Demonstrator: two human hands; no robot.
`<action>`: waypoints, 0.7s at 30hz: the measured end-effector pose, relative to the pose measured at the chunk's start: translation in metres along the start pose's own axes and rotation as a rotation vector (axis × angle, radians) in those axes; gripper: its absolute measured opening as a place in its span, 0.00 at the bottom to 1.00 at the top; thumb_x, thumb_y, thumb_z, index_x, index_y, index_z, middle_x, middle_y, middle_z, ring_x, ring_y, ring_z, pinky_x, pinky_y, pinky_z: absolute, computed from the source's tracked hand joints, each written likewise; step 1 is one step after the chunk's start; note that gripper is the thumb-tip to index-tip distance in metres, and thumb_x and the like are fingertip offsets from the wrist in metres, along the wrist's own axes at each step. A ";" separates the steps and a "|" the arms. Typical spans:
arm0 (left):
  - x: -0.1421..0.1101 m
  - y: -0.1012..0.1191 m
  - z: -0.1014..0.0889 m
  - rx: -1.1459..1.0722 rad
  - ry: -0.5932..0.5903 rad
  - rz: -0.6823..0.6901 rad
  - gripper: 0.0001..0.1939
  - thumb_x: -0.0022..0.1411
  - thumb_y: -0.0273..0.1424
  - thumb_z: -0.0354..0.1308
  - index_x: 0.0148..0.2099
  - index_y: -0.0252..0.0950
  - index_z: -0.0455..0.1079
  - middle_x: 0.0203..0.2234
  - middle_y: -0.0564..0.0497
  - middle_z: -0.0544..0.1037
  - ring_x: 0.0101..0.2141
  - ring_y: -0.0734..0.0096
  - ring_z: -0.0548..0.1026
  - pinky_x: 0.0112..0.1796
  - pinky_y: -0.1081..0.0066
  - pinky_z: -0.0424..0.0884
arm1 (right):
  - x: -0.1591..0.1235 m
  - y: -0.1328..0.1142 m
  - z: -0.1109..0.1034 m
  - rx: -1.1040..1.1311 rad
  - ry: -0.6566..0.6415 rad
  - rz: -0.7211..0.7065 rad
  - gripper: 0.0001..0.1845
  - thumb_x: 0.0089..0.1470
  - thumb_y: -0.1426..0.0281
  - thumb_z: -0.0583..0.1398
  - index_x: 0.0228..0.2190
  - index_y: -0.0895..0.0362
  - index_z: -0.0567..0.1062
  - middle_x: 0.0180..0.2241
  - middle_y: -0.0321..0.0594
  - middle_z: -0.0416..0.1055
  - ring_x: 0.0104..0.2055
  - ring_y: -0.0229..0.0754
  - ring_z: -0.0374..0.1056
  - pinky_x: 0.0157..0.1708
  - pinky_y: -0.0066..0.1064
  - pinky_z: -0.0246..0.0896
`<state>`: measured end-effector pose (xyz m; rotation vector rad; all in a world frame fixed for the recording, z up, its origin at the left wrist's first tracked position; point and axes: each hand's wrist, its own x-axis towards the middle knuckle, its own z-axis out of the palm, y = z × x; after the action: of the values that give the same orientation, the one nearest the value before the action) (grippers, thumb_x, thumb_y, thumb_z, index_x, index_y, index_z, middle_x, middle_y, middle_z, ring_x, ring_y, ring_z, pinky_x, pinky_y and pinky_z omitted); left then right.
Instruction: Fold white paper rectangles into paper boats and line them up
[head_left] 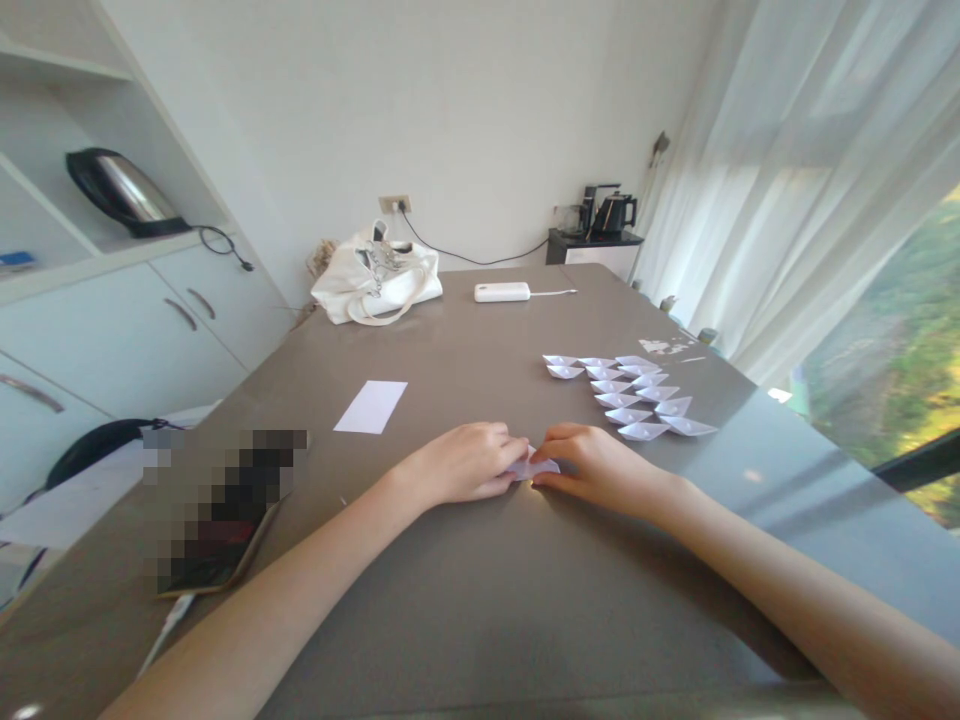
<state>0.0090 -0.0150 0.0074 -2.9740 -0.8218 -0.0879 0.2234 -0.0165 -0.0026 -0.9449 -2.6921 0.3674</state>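
Note:
Between my two hands is a small folded white paper (534,466), low over the grey table. My left hand (474,462) pinches its left end with thumb and fingers. On the opposite end, my right hand (583,462) grips the paper with its fingertips. Part of the paper is hidden behind the fingers, so its full shape does not show. Several folded white paper boats (621,395) stand in close rows beyond my right hand. A stack or sheet of flat white paper (371,407) lies to the left, beyond my left forearm.
A pixelated phone-like device (225,530) with a white cable lies at the left. At the back of the table (480,610) are a white bag (379,275) and a white power bank (502,292). Paper scraps (660,346) lie near the right edge, beside the curtain.

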 end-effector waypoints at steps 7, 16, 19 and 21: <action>0.006 -0.001 0.015 -0.067 0.096 -0.013 0.13 0.66 0.33 0.48 0.40 0.30 0.70 0.30 0.43 0.76 0.35 0.63 0.73 0.38 0.68 0.68 | -0.002 -0.001 0.003 -0.044 0.026 0.004 0.10 0.57 0.68 0.57 0.35 0.59 0.77 0.31 0.43 0.70 0.32 0.40 0.67 0.31 0.27 0.56; 0.007 -0.012 0.017 -0.623 0.186 -0.248 0.06 0.57 0.26 0.59 0.29 0.35 0.74 0.42 0.48 0.79 0.41 0.68 0.76 0.44 0.71 0.66 | 0.002 0.007 0.007 0.100 0.120 0.129 0.09 0.55 0.72 0.58 0.29 0.59 0.79 0.27 0.41 0.74 0.30 0.39 0.67 0.31 0.26 0.57; 0.007 -0.013 0.021 -0.705 0.218 -0.287 0.04 0.56 0.27 0.60 0.29 0.35 0.75 0.40 0.50 0.79 0.40 0.70 0.75 0.41 0.72 0.66 | 0.004 0.009 0.009 0.213 0.136 0.276 0.07 0.51 0.71 0.60 0.27 0.59 0.79 0.23 0.38 0.73 0.25 0.37 0.66 0.26 0.25 0.55; 0.008 -0.014 0.024 -0.724 0.226 -0.306 0.02 0.55 0.26 0.61 0.30 0.35 0.75 0.40 0.50 0.79 0.39 0.70 0.74 0.39 0.73 0.66 | 0.005 0.009 0.010 0.277 0.123 0.340 0.06 0.51 0.70 0.61 0.26 0.59 0.78 0.21 0.36 0.72 0.23 0.36 0.64 0.24 0.25 0.53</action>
<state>0.0096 0.0022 -0.0150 -3.3116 -1.4584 -0.8952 0.2217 -0.0080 -0.0137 -1.2891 -2.2906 0.7040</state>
